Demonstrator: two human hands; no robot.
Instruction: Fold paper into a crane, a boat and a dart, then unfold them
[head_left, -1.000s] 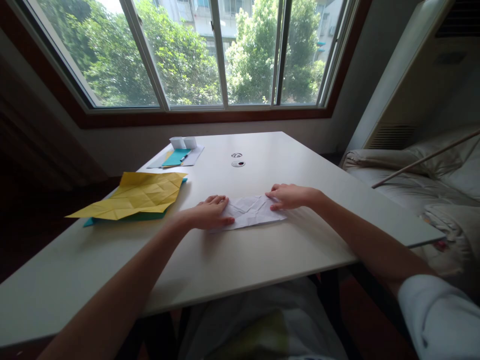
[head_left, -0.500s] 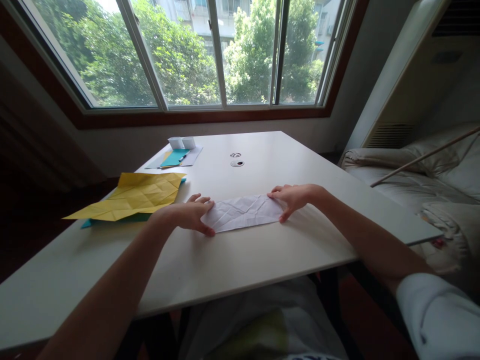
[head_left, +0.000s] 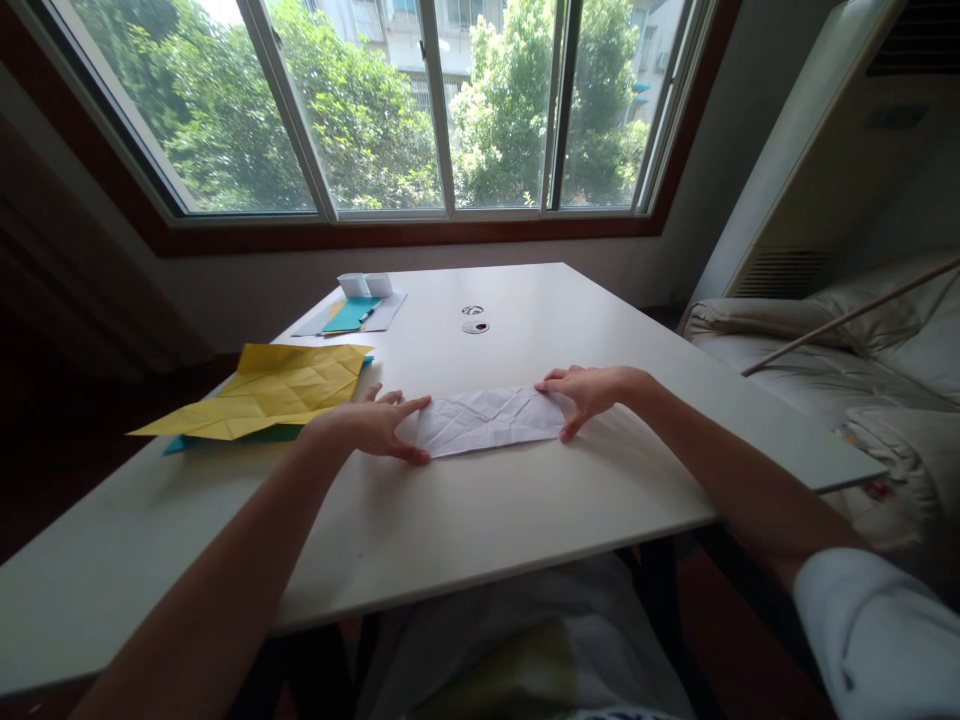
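A strip of folded white paper (head_left: 491, 420), marked with several diagonal creases, lies flat on the white table in front of me. My left hand (head_left: 375, 428) is at its left end, thumb and forefinger spread apart, their tips at or just beside the paper's corners. The opposite end is held by my right hand (head_left: 592, 395), with its fingertips on the far edge and its thumb on the near edge.
Creased yellow paper (head_left: 289, 385) lies to the left, over a teal sheet (head_left: 177, 443). Farther back are small white containers (head_left: 365, 285), a teal pad (head_left: 351, 315) and a pen (head_left: 370, 314). A cable-hole cover (head_left: 475, 327) sits mid-table (head_left: 420, 540).
My left hand has slid slightly left, its thumb and forefinger uncovering more of the paper's left end. My right hand and the paper stay in place.
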